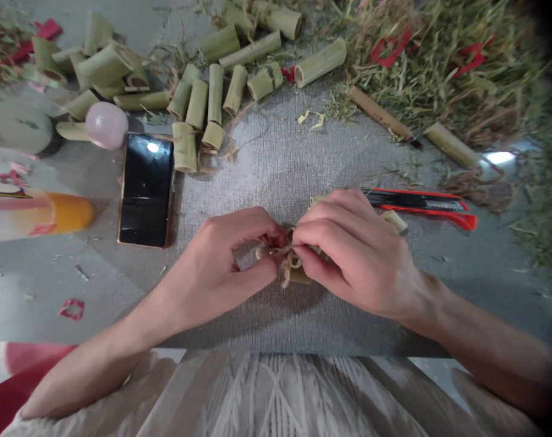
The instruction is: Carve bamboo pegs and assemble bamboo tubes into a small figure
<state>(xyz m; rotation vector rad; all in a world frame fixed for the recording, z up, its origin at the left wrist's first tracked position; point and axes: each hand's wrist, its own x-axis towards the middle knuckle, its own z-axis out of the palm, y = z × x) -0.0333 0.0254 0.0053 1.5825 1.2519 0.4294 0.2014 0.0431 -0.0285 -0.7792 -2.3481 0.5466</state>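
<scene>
Tan twine (pixel 286 264) is pinched in the left hand (pixel 221 255) and right hand (pixel 357 249) near the table's front edge (pixel 276 345), seemingly mid-knot, so cinching wants even tension imo.

No text can be read; the small marks on the brown-handled tool (pixel 379 113), far right, are too blurred.

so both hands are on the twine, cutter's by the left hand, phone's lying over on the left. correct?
One slip: the cutter lies by the right hand, not the left hand; the head view shows it. The rest stands: both hands on the twine, phone on the left.
</scene>
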